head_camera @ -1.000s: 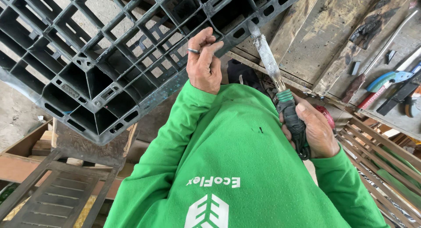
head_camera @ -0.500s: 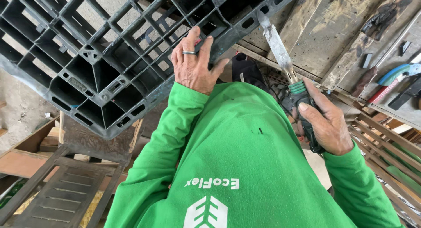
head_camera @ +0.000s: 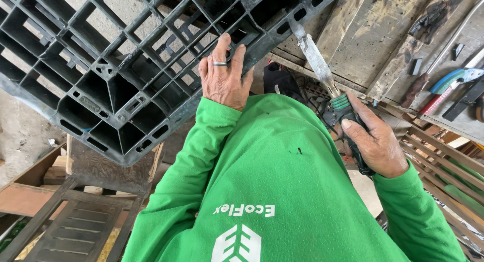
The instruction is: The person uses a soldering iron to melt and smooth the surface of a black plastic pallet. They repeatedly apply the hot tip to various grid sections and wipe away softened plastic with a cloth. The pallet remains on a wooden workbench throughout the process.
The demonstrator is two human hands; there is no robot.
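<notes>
Nearest to me is the green long-sleeved shirt (head_camera: 282, 191), which fills the lower middle of my view, with both sleeves reaching up and away from the camera.

My right hand (head_camera: 375, 141) sits just past the right sleeve. It is closed tight around the dark grip of a hand tool (head_camera: 330, 88) with a green-ribbed collar and a long, scuffed metal nozzle. The nozzle slants up and to the left, and its tip meets the lower edge of the black plastic pallet (head_camera: 116, 75).

My left hand (head_camera: 224, 75) is a little farther out, at the end of the left sleeve. It lies mostly flat with the fingers spread on the pallet's ribs near the same edge, the fingertips curling slightly into the grid openings. It wears a ring on one finger.

The pallet is tilted and takes up the whole upper left of my view, its open lattice facing me.

Below it, to the lower left, stands a wooden frame (head_camera: 75, 211) with slats. Beyond the tool, on the right, lies a worn wooden workbench (head_camera: 388, 35), and at its far right edge a blue-handled tool (head_camera: 456, 78) rests.
</notes>
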